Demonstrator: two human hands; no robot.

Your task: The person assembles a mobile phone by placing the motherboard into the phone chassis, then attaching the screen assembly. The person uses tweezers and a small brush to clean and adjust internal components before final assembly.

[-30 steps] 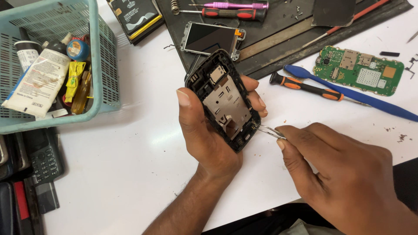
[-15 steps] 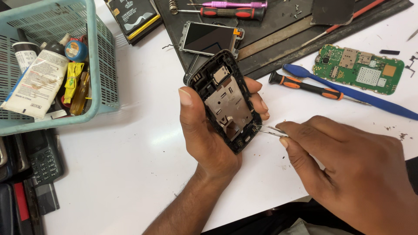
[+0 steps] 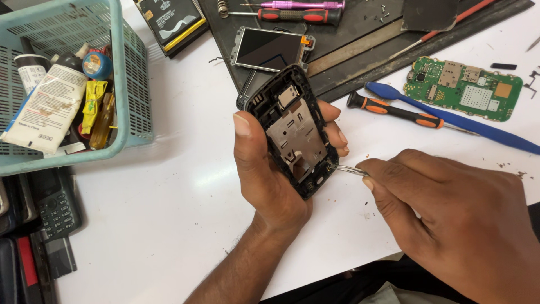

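since a second ago the phone frame (image 3: pixel 293 132) has tilted slightly in the left hand (image 3: pixel 270 169), which wraps it above the white table (image 3: pixel 169 214). right hand (image 3: pixel 450 219) pinches tweezers (image 3: pixel 349 169) shut, tips at the frame's lower edge. picking out a small part seems underway; steady, fine prying comes next.

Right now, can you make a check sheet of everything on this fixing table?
Surface: white tabletop, dark work mat at the far edge.
Job's things: black opened phone frame, thin metal tweezers at its lower edge.
Clutter: green circuit board, orange-and-black screwdriver, blue plastic pry tool, loose phone screen, teal plastic basket of tubes and bottles.
Grippers: left hand grips the frame; right hand pinches the tweezers.
Cables: nothing seen.
Surroundings: dark keypad phone at the left.
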